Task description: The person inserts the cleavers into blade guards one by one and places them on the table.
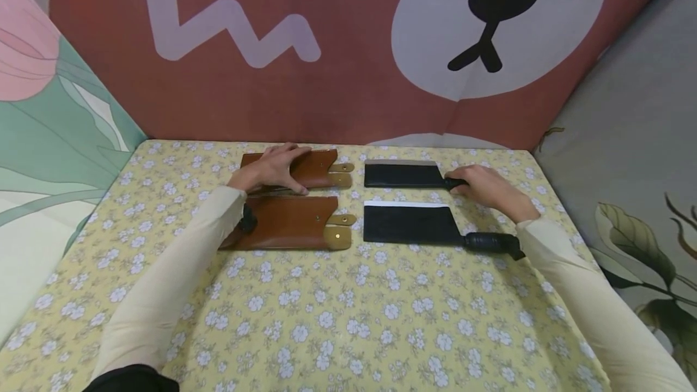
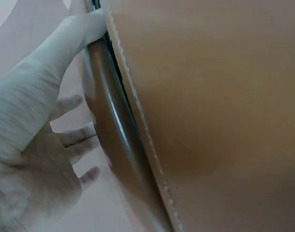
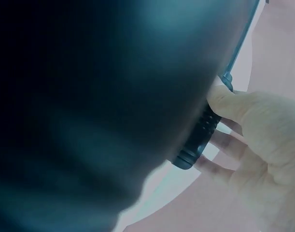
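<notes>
While my right hand (image 1: 481, 186) is clamped on the black handle of the far cleaver (image 1: 400, 175), my left hand (image 1: 276, 168) lies with thumb and fingers spread apart over the far sheath (image 1: 320, 168), to the left of the far cleaver; that cleaver rests on the bench (image 1: 190, 159), its blade a dark, nearly rectangular slab with a greyish strip along the far edge; its handle, partly hidden by my fingers, shows ribbed beneath my thumb in the right wrist view.

Just left of the far cleaver, the far sheath is smooth brown leather, with a small strap and a tan tab at the end facing the blade; on the near side of the far cleaver lies the near cleaver (image 1: 408, 224), also black, with a bright whitish strip along its far edge and a thick black handle at its right; left of the far cleaver and nearer to me, the near sheath (image 1: 294, 222) is the same glossy brown, its tan tab carrying a shiny stud; around the far cleaver, a yellow cloth (image 1: 337, 343) printed with white flowers covers the bench; beyond it rises a reddish-brown backdrop (image 1: 348, 83).
</notes>
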Available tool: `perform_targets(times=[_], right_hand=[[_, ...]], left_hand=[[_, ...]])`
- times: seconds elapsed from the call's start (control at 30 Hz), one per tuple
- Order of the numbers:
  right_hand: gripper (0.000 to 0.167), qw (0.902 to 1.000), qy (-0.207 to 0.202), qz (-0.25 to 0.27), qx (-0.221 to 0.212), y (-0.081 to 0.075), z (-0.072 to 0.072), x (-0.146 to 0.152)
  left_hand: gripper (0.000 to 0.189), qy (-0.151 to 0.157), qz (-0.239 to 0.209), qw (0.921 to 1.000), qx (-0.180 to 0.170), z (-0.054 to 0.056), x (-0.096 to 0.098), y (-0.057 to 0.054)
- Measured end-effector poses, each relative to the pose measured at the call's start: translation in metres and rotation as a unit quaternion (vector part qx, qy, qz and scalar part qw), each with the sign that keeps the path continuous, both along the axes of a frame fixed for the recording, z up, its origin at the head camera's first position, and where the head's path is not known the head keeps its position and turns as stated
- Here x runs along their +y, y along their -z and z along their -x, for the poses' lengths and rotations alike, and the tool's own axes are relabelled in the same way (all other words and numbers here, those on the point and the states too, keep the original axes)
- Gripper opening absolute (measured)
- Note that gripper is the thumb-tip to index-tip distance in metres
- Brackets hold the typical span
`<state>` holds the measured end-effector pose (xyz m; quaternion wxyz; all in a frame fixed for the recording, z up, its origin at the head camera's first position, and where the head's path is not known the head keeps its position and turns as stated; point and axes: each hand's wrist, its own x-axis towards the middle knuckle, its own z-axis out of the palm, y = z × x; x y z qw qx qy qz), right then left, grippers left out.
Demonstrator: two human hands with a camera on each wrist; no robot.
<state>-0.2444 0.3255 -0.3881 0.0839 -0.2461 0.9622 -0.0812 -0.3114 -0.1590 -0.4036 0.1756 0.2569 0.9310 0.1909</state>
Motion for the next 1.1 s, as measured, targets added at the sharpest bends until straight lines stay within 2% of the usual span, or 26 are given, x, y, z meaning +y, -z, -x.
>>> perform_targets(times=[0.2, 0.5, 0.67, 0.93, 1.1], right_hand=[[0.043, 1.0, 0.001, -0.001, 0.004, 0.002, 0.001, 0.001], [0.044, 1.0, 0.007, 0.002, 0.0, 0.003, 0.003, 0.004], [0.043, 1.0, 0.004, 0.008, 0.0, 0.002, 0.003, 0.004], [0.045, 0.9993, -0.007, 0.033, -0.016, 0.002, 0.002, 0.005], [0.045, 0.9991, -0.018, 0.038, -0.002, 0.001, 0.0, 0.007]], left_hand=[[0.116, -0.002, 0.023, 0.9993, 0.03, 0.0, 0.005, 0.0], [0.123, -0.007, 0.035, 0.9994, -0.001, 0.003, -0.002, 0.003], [0.123, -0.012, 0.023, 0.9996, -0.006, 0.004, -0.002, 0.004], [0.119, -0.004, 0.01, 0.9996, 0.027, 0.009, 0.002, 0.002], [0.118, -0.001, -0.004, 0.9988, 0.049, 0.01, 0.004, 0.003]])
